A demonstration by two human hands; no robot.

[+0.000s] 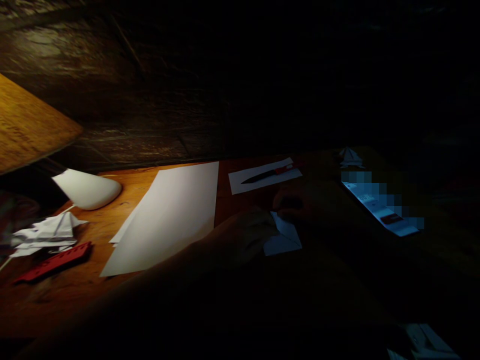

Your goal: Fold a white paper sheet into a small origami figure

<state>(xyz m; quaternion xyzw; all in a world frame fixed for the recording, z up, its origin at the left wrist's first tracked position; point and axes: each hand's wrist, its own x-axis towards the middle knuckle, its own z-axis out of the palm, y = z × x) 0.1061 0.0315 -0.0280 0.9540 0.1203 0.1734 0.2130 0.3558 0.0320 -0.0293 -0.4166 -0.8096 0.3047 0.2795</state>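
In the dim middle of the table lies a small folded piece of paper (283,241), its upper layer creased to a point. My left hand (255,231) reaches in from the lower left, its bent fingers on the paper's left edge. At the paper's top corner, my right hand (298,202) has thumb and fingers curled together in a pinch. Deep shadow hides most of both hands' fingers. Just beyond them, a knife (262,176) with a dark blade and red handle rests on a white paper strip (237,186).
Large white sheets (176,215) lie to the left. Farther left are a white lamp base (92,190), folded paper shapes (50,234) and a red toothed object (56,262). A lit phone (378,207) and another folded paper (350,157) are on the right. A brick wall (161,115) stands behind.
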